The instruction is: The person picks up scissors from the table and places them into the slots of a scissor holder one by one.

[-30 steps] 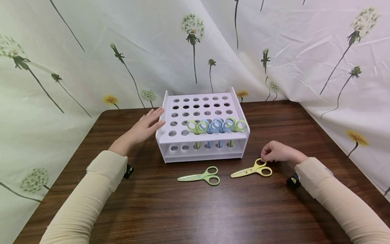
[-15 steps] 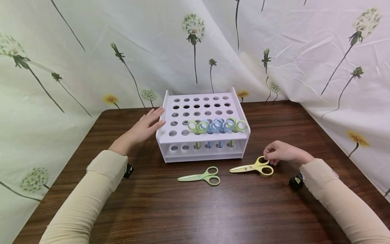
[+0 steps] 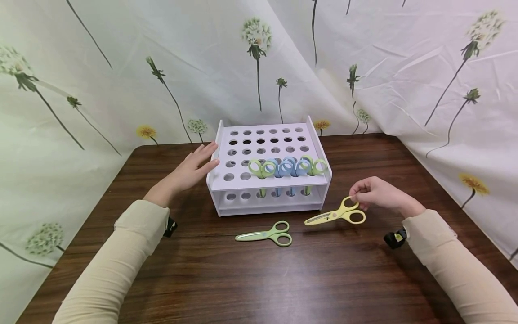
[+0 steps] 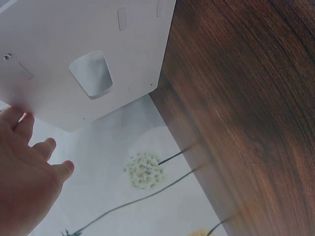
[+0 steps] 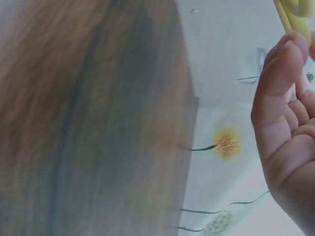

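Observation:
My right hand (image 3: 378, 194) pinches one finger loop of the yellow scissors (image 3: 337, 215), whose blades point left in the head view. In the right wrist view, a yellow handle (image 5: 298, 24) sits at the fingertips of that hand (image 5: 285, 113). My left hand (image 3: 192, 166) lies with fairly straight fingers against the left side of the white rack (image 3: 226, 186). The left wrist view has the same hand (image 4: 24, 172) touching the rack's side panel (image 4: 49, 64). Green scissors (image 3: 269, 234) lie on the table in front of the rack.
Several scissors with green handles (image 3: 262, 168) and blue handles (image 3: 297, 166) stand in the rack's front row of holes. The brown wooden table (image 3: 259, 279) ends at a white curtain (image 3: 182, 67) printed with dandelions.
My right hand has risen and shifted slightly right, lifting the handle end of the yellow scissors. My left hand, the rack and the green scissors have stayed put.

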### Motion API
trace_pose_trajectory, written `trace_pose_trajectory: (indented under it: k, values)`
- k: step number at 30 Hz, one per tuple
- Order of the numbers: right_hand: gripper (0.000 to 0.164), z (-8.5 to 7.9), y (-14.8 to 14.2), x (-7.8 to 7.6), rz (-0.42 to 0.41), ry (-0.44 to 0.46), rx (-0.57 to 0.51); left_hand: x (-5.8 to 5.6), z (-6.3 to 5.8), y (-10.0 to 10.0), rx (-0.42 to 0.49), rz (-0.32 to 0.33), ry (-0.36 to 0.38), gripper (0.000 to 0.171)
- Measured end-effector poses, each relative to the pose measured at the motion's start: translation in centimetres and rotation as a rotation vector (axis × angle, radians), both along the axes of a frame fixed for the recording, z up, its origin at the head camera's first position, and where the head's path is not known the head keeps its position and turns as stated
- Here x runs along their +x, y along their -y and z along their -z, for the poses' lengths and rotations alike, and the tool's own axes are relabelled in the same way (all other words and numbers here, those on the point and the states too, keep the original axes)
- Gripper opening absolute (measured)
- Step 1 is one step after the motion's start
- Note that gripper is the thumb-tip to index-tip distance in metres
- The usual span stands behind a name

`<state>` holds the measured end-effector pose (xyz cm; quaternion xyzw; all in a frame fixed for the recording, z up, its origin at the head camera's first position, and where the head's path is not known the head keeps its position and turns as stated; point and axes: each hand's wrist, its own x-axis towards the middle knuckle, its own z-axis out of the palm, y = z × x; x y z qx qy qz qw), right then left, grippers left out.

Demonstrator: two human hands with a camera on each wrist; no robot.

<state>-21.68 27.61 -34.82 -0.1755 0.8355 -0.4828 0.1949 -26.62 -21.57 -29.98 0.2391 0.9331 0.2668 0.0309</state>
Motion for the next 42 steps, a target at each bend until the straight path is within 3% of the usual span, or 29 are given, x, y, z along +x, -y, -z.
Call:
trace_pose_trajectory:
  k: [6,16,24,31,42]
  values:
    - [0.016,-1.4,0.5,0.4,0.043,-0.028,-0.060,0.0,0.1,0.0,0.010,-0.005,-0.008,0.064]
    - [0.003,-3.6,1.1,0.6,0.068,-0.145,-0.104,0.1,0.0,0.0,0.006,-0.005,-0.005,0.064]
    - [0.004,-6.1,1.9,0.6,0.071,-0.239,-0.154,0.0,0.3,0.0,0.015,-0.015,-0.007,0.064]
    - [0.006,-8.1,2.8,0.1,0.075,-0.304,-0.136,-0.1,0.3,0.0,0.020,-0.023,0.003,0.064]
    - [0.004,-10.7,4.7,-0.8,0.065,-0.276,-0.146,-0.1,0.3,0.0,0.020,-0.019,0.002,0.064]
